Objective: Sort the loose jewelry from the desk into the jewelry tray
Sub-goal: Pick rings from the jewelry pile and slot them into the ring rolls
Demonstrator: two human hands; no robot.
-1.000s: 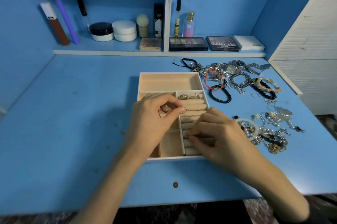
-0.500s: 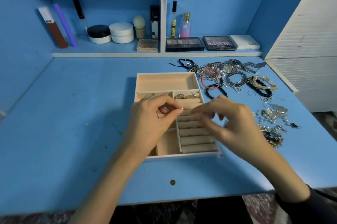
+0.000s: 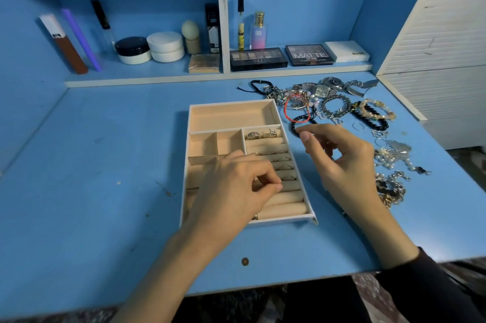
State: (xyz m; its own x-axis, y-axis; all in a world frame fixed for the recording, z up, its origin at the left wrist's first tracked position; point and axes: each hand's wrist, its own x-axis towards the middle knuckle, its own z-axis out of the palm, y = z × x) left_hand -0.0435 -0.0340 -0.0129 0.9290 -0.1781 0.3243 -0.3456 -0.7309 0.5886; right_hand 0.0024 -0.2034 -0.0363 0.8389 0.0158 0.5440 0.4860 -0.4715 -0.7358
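A person's hands work over a cream jewelry tray (image 3: 232, 104) set on a blue desk (image 3: 105, 164), with the sorting begun but, by the look of it, far from finished. The left hand (image 3: 231, 191) hovers above the ring rolls (image 3: 282, 200) on the tray's right side, thumb and forefinger tips pressed together. Whether a ring sits between them cannot be told. The right hand (image 3: 342, 164) is just beside the tray's right wall, fingers loosely curved with nothing visible in them and the forefinger reaching towards a black bead bracelet (image 3: 294, 126).

A few chunky rings (image 3: 263, 134) sit in the farthest roll slot, and thin bands (image 3: 285, 164) show in the slots nearer the person. The long compartment (image 3: 231, 118) at the tray's far end and the small squares (image 3: 218, 142) on its left look unfilled.

Most of the jewelry remains loose on the desk to the right of the tray. This includes a red cord bracelet (image 3: 287, 109), watches (image 3: 324, 91), beaded bracelets (image 3: 373, 114), a pearl cluster (image 3: 389, 155) and tangled chains (image 3: 390, 191). Bracelets, watches and chains all appear still to be sorted.
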